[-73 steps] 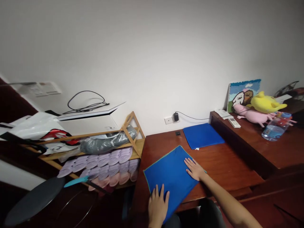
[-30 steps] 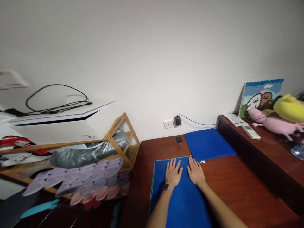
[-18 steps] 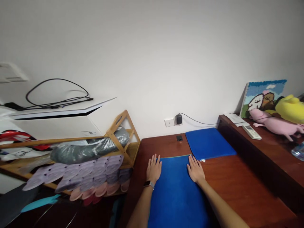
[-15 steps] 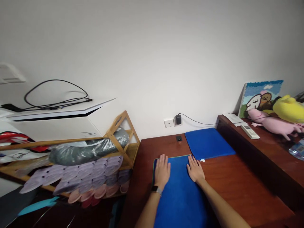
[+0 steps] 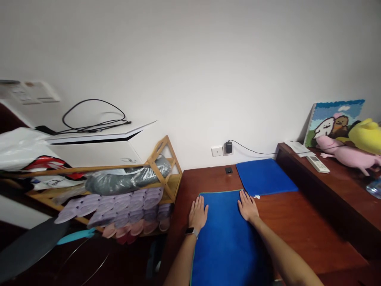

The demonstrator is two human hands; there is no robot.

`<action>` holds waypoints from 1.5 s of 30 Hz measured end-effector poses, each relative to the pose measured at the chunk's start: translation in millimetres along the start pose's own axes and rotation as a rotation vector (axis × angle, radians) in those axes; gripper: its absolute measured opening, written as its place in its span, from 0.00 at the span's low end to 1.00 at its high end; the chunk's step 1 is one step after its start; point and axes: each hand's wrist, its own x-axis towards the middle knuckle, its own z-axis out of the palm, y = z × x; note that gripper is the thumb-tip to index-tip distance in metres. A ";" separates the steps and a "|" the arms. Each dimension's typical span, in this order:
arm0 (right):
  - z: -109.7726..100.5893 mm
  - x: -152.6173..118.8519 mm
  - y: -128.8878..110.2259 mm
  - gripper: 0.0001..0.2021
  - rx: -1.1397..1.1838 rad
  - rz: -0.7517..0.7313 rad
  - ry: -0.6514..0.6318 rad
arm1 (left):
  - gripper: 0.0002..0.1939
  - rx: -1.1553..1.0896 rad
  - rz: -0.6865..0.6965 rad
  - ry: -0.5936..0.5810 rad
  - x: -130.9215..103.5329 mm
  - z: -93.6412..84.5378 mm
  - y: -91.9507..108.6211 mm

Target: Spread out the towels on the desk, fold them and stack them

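Note:
A blue cloth [image 5: 226,234] with a green edge lies spread over the front of the reddish-brown wooden table [image 5: 285,222]. My left hand [image 5: 199,213] rests flat and open at the cloth's left edge, fingers pointing away from me, with a watch [image 5: 191,231] on the wrist. Also flat, my right hand [image 5: 247,206] is open at the cloth's far right corner. Just beyond that corner lies a second blue cloth [image 5: 264,176], a folded rectangle with a small white tag [image 5: 257,197] at its near edge. Nothing is gripped by either hand.
Left of the table stands a wooden rack [image 5: 175,186] with slippers [image 5: 133,206], a plastic-wrapped bundle [image 5: 127,180] and a white box [image 5: 95,155]. A charger [image 5: 229,147] sits in the wall socket. On the raised right ledge are a remote [image 5: 318,163] and a pink plush toy [image 5: 347,155].
My left hand has shifted left, from on top of the cloth to its left edge. My right hand stays at the far right corner. The view has turned slightly left.

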 end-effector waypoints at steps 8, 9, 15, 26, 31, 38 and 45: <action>17.0 -78.2 2.3 0.33 0.049 -0.061 0.188 | 0.31 -0.118 0.272 0.109 -72.6 10.1 115.2; 24.3 -91.0 3.6 0.33 0.042 -0.051 0.182 | 0.31 -0.134 0.281 0.087 -81.0 15.0 127.5; 39.8 -121.3 4.7 0.33 0.024 -0.004 0.077 | 0.33 -0.125 0.204 -0.007 -98.9 22.5 114.9; 0.3 -137.8 -10.7 0.33 0.057 0.053 -0.007 | 0.32 0.055 -0.080 0.115 -124.7 -24.9 9.4; 12.3 -169.4 -6.9 0.33 0.077 0.015 0.088 | 0.30 -0.074 0.303 0.068 -132.8 -15.1 121.3; 16.1 -176.1 0.0 0.32 0.053 0.031 0.023 | 0.30 -0.120 0.329 -0.076 -139.1 8.4 150.5; 8.6 -174.7 -3.8 0.32 0.039 0.048 0.016 | 0.32 0.038 -0.019 -0.026 -167.1 -16.7 3.3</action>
